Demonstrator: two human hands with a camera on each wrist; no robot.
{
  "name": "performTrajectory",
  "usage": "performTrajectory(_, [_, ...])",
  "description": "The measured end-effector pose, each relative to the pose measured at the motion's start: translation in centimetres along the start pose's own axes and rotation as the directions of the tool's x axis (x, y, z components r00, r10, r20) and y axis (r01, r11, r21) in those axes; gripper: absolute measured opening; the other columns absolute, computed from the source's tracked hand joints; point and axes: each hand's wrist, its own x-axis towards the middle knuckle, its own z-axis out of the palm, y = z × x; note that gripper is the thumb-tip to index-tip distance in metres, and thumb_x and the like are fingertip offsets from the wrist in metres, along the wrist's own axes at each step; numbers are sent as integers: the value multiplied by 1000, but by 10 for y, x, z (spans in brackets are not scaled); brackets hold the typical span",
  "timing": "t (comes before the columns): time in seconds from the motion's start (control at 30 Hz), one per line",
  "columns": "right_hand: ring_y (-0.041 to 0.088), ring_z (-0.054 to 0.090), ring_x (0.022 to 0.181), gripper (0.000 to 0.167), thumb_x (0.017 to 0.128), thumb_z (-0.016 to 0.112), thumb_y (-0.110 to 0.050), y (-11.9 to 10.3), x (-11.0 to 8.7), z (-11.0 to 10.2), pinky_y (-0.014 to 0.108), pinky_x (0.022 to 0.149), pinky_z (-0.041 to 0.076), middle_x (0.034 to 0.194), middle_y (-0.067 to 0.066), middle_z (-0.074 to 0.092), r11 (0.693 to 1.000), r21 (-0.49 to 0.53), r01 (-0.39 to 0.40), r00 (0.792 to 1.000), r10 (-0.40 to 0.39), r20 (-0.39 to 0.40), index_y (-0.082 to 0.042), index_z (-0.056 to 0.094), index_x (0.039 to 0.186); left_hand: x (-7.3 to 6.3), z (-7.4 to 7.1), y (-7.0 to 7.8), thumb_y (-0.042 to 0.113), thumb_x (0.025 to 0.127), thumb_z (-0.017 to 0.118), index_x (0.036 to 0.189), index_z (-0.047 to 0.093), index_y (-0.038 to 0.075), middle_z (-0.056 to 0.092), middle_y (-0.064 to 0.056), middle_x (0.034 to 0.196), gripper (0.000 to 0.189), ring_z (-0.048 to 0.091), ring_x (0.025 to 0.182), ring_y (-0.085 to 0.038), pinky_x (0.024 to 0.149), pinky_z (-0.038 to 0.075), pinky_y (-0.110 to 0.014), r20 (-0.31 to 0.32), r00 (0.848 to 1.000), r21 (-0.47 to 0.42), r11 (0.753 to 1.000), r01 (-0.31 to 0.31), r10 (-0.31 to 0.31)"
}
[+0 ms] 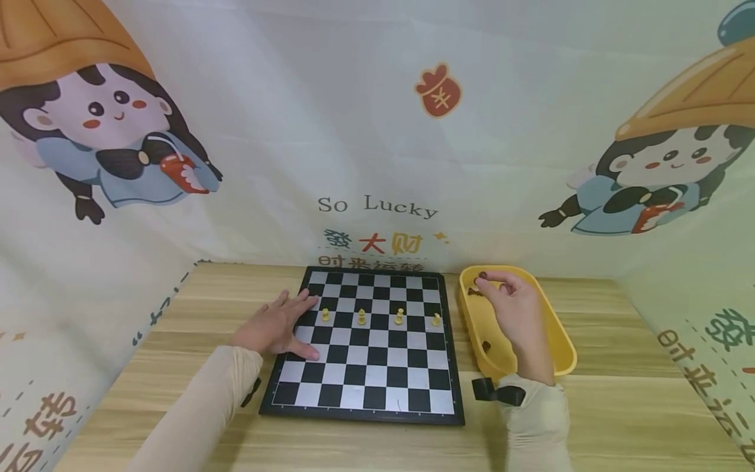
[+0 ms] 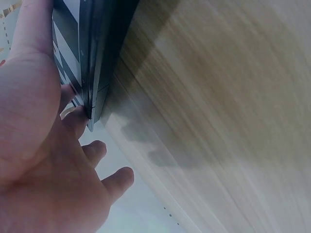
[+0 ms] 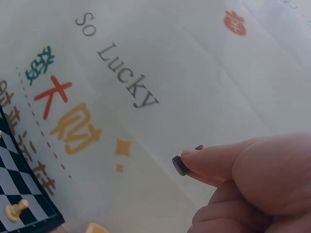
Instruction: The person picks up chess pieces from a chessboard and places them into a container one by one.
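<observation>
A black-and-white chessboard [image 1: 366,354] lies on the wooden table, with several pale yellow chess pieces [image 1: 362,317] standing in a row across it. My left hand [image 1: 277,324] rests spread on the board's left edge, thumb and some fingers touching the squares. In the left wrist view its other fingertips [image 2: 121,179] stick out past the board's side. Above the yellow basket [image 1: 557,334], my right hand [image 1: 518,311] pinches a dark chess piece [image 3: 179,165] between thumb and forefinger. The fingers cover most of that piece, so its type cannot be told. More dark pieces [image 1: 486,345] lie in the basket.
The table [image 1: 613,419] carries the board in the middle and the basket at its right. A printed cloth [image 1: 283,131] with cartoon figures and lettering hangs behind and along both sides. Black straps [image 1: 498,392] sit at both wrists.
</observation>
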Motion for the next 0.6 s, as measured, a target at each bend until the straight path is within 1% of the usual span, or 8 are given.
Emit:
performTrajectory(0.07, [6, 31, 46, 33, 96, 71, -28, 3, 1, -7, 20, 43, 25, 56, -12, 34, 999, 20, -26, 1000, 27, -9, -3, 72, 119, 1, 0, 0, 68, 63, 83, 161, 31, 14, 20, -14, 171, 123, 13, 156, -50, 123, 21, -71, 5, 1000, -4, 1000, 3, -3])
performTrajectory(0.2, [5, 29, 43, 37, 97, 70, -32, 8, 1, -20, 20, 42, 27, 56, -13, 33, 996, 21, -89, 996, 89, -10, -6, 69, 122, 2, 1, 0, 69, 63, 82, 161, 30, 15, 19, -14, 171, 124, 12, 157, -50, 123, 20, -70, 14, 1000, -2, 1000, 6, -6])
performTrajectory(0.33, [4, 29, 43, 40, 98, 69, -34, 13, 2, -30, 20, 42, 30, 57, -14, 40, 991, 28, -133, 991, 132, 5, -6, 67, 126, 2, 1, -1, 68, 62, 83, 162, 29, 15, 18, -14, 172, 125, 10, 157, -49, 123, 19, -70, 24, 1000, -10, 1000, 16, -16])
performTrajectory(0.5, [3, 31, 43, 40, 99, 67, -34, 17, 2, -36, 20, 42, 30, 60, -16, 51, 989, 24, -148, 989, 148, 7, -6, 66, 127, 3, 1, 0, 69, 63, 82, 161, 30, 14, 19, -15, 171, 124, 12, 156, -51, 122, 21, -71, 12, 1000, -4, 1000, -1, 1])
performTrajectory(0.6, [2, 32, 43, 40, 99, 67, -33, 19, 3, -36, 20, 42, 31, 67, -18, 59, 989, 22, -147, 989, 147, 6, -6, 67, 127, 2, 1, -1, 70, 62, 81, 162, 30, 14, 19, -15, 171, 125, 12, 156, -51, 122, 21, -72, 10, 1000, -4, 1000, -8, 8])
